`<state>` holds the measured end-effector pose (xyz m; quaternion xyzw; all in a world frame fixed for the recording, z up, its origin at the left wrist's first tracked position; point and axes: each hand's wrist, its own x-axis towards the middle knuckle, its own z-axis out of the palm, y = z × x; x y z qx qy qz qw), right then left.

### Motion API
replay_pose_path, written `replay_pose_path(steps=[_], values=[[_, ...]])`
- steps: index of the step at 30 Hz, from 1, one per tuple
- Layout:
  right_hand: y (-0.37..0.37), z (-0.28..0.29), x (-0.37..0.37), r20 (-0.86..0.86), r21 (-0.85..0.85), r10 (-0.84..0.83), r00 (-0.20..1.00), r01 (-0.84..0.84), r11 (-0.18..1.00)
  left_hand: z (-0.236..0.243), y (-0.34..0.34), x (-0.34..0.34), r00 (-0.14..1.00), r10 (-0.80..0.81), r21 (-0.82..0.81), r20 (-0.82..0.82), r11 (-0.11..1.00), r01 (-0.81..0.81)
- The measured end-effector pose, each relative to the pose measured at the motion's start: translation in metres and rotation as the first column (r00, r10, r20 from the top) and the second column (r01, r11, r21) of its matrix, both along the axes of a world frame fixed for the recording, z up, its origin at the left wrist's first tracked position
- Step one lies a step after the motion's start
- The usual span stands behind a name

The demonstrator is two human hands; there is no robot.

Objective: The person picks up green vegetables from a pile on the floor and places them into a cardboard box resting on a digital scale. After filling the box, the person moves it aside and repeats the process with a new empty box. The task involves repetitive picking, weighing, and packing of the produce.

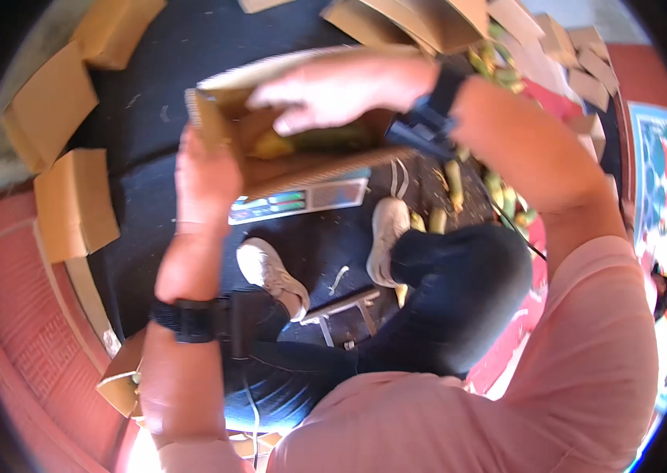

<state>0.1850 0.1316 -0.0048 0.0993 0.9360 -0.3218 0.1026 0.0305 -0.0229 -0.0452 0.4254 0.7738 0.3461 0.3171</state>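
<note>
An open cardboard box (294, 177) is tilted in front of me above a digital scale (302, 199) with a lit display. My left hand (209, 177) grips the box by its left end, fingers partly hidden behind the cardboard. Over the opening, my right hand (325, 94) reaches across with its fingers stretched out, blurred by motion and holding nothing that I can see. Beneath it, long yellow and green produce (310, 142) lies inside the box, too blurred to name surely.
Several cardboard boxes (77, 201) stand along the left, and more open boxes (412, 24) at the far side. Long yellow-green produce (455, 185), resembling corn ears, lies scattered on the right. Near my shoes (270, 272) is a small metal-legged stand (341, 303).
</note>
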Motion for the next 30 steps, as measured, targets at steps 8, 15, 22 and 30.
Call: replay_pose_path(steps=[8, 15, 22, 30], values=[[-0.041, 0.002, 0.312, -0.315, 0.036, -0.798, 0.514, 0.846, 0.531, 0.005, 0.009, -0.002, 0.889, 0.076, -0.007, 0.451, 0.997, -0.082], [-0.238, -0.185, 0.415, 0.562, -0.075, -0.823, -0.081, 0.986, -0.149, 0.014, 0.009, -0.008, 0.888, 0.109, -0.081, 0.447, 0.993, -0.081], [-0.287, -0.272, 0.339, 0.519, 0.223, -0.654, -0.551, 0.826, -0.518, 0.008, 0.010, -0.006, 0.923, 0.127, -0.099, 0.364, 0.990, -0.098], [-0.346, -0.292, 0.318, 0.819, 0.060, -0.570, -0.062, 0.998, -0.023, 0.005, 0.017, -0.024, 0.919, 0.140, -0.169, 0.368, 0.982, -0.082]])
